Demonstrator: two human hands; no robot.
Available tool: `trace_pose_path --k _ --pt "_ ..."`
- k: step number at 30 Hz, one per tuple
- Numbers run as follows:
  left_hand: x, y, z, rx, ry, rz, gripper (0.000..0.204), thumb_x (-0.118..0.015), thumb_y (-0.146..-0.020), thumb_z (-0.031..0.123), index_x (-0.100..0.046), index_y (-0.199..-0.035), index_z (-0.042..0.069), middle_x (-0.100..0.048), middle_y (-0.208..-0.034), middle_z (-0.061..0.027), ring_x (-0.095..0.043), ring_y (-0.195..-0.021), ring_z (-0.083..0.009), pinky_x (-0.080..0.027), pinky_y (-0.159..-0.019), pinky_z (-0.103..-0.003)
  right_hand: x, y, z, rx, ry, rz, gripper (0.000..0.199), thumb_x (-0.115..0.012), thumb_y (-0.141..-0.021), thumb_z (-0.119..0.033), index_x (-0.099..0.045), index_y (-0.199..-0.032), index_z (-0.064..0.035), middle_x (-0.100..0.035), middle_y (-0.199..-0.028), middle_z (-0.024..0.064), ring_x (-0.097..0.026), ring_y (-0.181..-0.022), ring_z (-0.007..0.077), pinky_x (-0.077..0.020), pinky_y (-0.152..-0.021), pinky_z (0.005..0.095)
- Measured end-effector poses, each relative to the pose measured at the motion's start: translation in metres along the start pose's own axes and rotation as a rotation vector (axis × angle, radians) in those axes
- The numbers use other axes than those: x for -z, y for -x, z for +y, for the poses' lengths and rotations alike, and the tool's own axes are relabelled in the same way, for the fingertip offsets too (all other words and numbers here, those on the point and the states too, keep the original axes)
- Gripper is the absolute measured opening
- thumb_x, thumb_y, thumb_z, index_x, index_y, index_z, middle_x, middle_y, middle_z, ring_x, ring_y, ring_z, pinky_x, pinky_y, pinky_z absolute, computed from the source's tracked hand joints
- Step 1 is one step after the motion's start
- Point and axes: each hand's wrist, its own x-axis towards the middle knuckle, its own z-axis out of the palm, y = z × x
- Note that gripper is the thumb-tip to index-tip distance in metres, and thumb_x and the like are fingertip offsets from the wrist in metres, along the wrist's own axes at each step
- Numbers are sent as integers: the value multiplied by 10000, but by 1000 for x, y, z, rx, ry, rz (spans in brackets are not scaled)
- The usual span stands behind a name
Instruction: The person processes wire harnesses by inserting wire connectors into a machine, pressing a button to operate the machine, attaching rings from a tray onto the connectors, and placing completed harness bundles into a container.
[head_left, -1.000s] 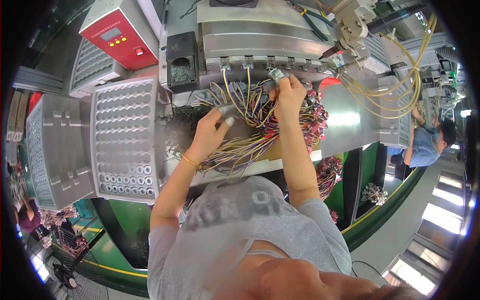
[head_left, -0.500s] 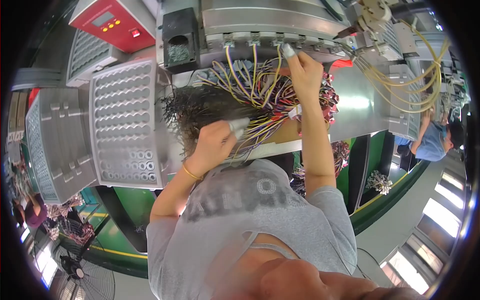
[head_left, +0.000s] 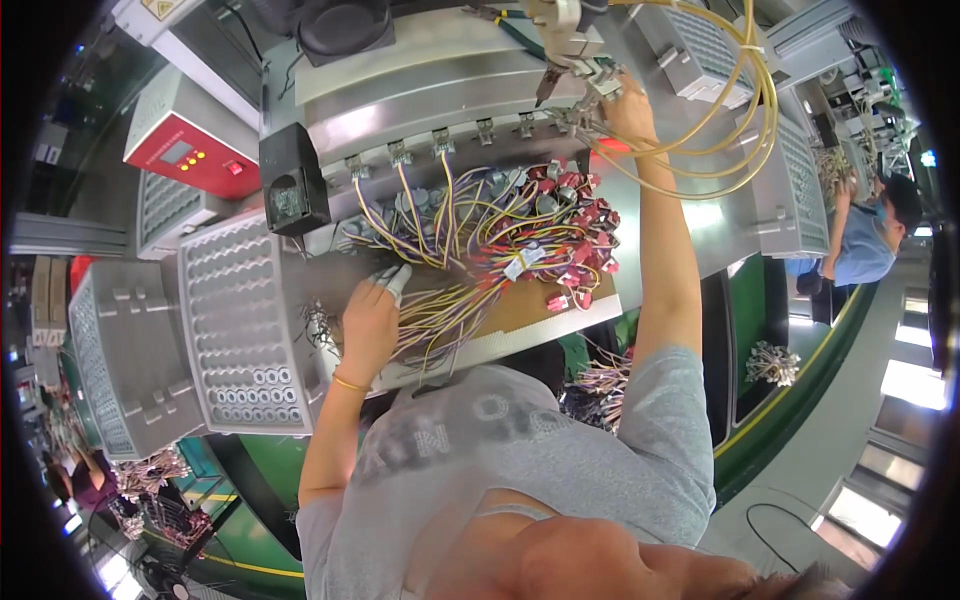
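Your left hand flat, fingers open, pinning wire bundle on worktop. Right hand apparently pinching connector at machine. Keep bundle pressed, feed straight.

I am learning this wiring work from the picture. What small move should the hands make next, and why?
Probably the right hand should finish its work at the row of metal clips on the grey machine housing, where it now reaches. The left hand lies on the bundle of yellow and purple wires, keeping it steady, so it should likely remain there.
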Motion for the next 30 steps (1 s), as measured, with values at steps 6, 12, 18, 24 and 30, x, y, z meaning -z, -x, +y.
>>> trace_pose_path --k 6,12,18,24,30 --pt "0 7 15 43 16 32 366 -503 -713 -44 -553 -1072 2 -575 -962 -152 -522 -878 -325 -424 -798 -372 -8 -14 18 82 55 -133 159 -502 -753 -148 -566 -763 -3 -569 -771 181 -554 -827 357 -462 -701 434" --pt "8 5 9 96 10 -24 358 -500 -722 -47 -561 -1068 19 -575 -965 -154 -524 -894 -331 -419 -825 -372 -5 -28 7 -221 132 -162 197 -563 -728 -130 -548 -903 -39 -555 -895 195 -549 -811 378 -450 -685 448" --pt "8 -11 -33 -139 -69 28 380 -480 -668 -95 -592 -1002 45 -582 -947 -131 -530 -888 -332 -421 -843 -392 1 2 4 -130 157 -235 264 -573 -756 -188 -537 -980 -53 -540 -885 197 -557 -795 387 -451 -664 460" --pt "-4 -44 -73 -318 -52 59 180 -585 -579 -60 -542 -734 19 -483 -692 -98 -495 -696 -289 -424 -633 -386 10 14 31 -82 68 -228 214 -558 -765 -160 -529 -935 -34 -557 -881 172 -570 -725 336 -473 -652 385" --pt "-2 -28 -69 -347 -163 135 124 -577 -598 10 -554 -715 42 -562 -780 -70 -533 -753 -230 -449 -777 -333 73 92 -118 -517 -425 -292 285 -567 -780 -60 -555 -1059 -2 -631 -900 81 -599 -827 162 -474 -721 274"
